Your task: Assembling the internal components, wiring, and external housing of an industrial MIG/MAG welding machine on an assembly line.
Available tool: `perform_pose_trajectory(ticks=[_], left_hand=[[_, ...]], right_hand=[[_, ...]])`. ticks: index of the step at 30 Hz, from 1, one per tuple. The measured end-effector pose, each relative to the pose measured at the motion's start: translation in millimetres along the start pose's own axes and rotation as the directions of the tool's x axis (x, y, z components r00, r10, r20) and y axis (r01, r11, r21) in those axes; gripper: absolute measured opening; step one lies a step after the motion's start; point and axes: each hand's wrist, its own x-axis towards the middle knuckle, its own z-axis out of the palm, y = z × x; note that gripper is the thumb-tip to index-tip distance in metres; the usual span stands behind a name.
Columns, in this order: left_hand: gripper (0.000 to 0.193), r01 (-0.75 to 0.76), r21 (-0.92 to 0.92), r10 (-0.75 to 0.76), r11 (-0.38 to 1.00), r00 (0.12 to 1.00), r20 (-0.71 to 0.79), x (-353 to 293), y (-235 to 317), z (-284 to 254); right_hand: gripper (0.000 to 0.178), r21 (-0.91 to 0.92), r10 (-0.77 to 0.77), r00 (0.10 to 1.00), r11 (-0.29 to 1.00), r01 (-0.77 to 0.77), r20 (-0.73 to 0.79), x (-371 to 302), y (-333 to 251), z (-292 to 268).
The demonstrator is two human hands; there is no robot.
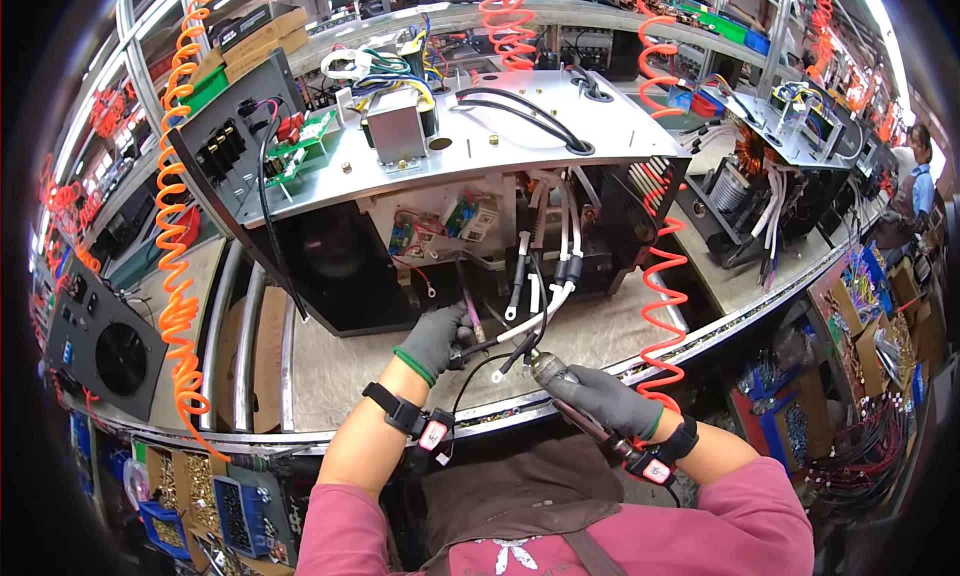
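Note:
My left hand (437, 344), in a grey glove with a green cuff, is closed around the end of a cable (487, 345) in front of the open cabinet. A purple-sleeved cable end (471, 306) comes down right beside its fingers. My right hand (605, 398), gloved too, grips a handheld driver (547, 366) with a rounded metal nose and a dark reddish body. The nose points up toward the loose cables. Several white and black cables with ring lugs (497, 376) hang out of the metal cabinet (330, 266) between my hands.
A transformer (397, 126) and wiring sit on the cabinet's top plate. Orange coiled air hoses (178, 276) hang at left and right. Another partly built unit (770, 176) stands at right, a fan panel (115, 351) at left. Bins of screws (205, 491) line the lower left. A person (912, 186) is at far right.

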Motion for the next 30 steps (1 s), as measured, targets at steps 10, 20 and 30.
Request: perform_pose_trajectory(ticks=[10, 20, 30], left_hand=[[0.043, -0.084, 0.040, 0.087, 0.996, 0.993, -0.079, 12, -11, 2], [0.027, -0.141, 0.024, 0.138, 0.990, 0.987, 0.087, 27, -5, -15], [0.032, -0.149, -0.031, 0.142, 0.988, 0.976, -0.163, 13, -10, 14]], right_hand=[[0.054, -0.126, -0.050, 0.999, 0.991, 0.047, -0.015, 5, 6, -3], [0.052, 0.004, -0.026, 0.999, 1.000, 0.026, 0.044, 12, 6, 0], [0.048, 0.141, -0.039, 0.994, 0.989, 0.053, -0.100, 22, 5, 18]])
